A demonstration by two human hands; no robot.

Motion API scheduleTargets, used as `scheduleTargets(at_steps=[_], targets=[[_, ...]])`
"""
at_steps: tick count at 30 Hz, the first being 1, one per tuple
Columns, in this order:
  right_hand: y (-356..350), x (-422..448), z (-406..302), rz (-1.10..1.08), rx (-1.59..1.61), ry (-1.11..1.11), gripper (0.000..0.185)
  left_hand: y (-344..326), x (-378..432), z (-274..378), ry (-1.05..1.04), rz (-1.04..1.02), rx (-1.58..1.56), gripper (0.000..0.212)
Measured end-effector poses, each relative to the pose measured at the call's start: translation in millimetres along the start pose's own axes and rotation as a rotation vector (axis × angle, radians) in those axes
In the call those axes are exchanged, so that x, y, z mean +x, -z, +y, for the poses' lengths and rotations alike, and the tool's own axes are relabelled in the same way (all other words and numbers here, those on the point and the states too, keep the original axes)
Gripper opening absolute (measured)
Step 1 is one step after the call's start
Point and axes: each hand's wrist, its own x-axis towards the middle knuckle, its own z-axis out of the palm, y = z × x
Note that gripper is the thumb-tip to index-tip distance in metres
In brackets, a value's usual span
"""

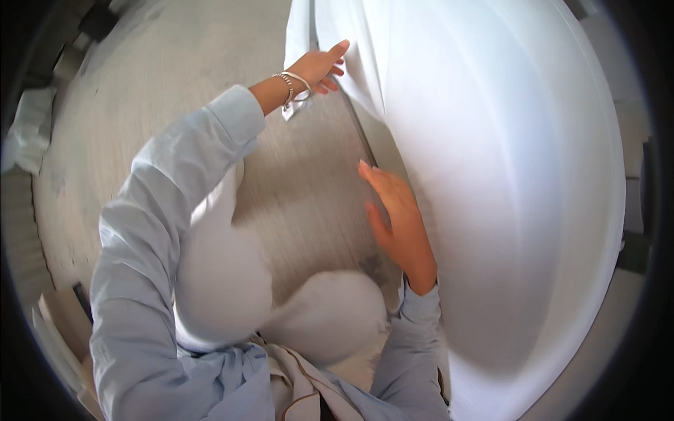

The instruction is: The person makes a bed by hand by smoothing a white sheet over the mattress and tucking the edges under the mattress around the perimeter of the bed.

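Observation:
A large white cloth lies spread over a long surface on the right, its near edge hanging in folds at the top. My left hand, with a beaded bracelet and a bangle at the wrist, reaches to those folds, fingers apart; its thumb lies over the cloth, and no grip on it shows. My right hand is beside the cloth's near edge, lower down, slightly blurred, with thumb and fingers apart and nothing between them. Whether it touches the cloth cannot be told.
Below lies a worn grey-beige floor. A dark edge runs beneath the cloth's near side. White fabric hangs or stands at the far left, above a ribbed pale thing. Pale panels are at the lower left. My legs, in white, show below.

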Motion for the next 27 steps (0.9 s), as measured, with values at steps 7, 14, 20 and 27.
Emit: scheduleTargets(at_steps=[7, 14, 20, 27], targets=[[-38.3, 103.3, 72.6, -0.202, 0.0, -0.467, 0.063, 48.1, 149.7, -9.3, -0.318, 0.004, -0.267, 0.073], [-52.1, 134.1, 39.5, -0.062, -0.145, -0.592, 0.064, 55.1, 142.2, -10.1, -0.501, 0.132, -0.425, 0.045], [-85.0, 156.3, 72.8, 0.036, -0.722, -0.571, 0.058, 63.2, 162.6, 0.3, -0.566, 0.338, -0.633, 0.043], [-141.6, 142.5, 123.9, 0.404, -0.807, -0.87, 0.034, 26.8, 129.0, -40.5, -1.248, 0.386, 0.276, 0.011]])
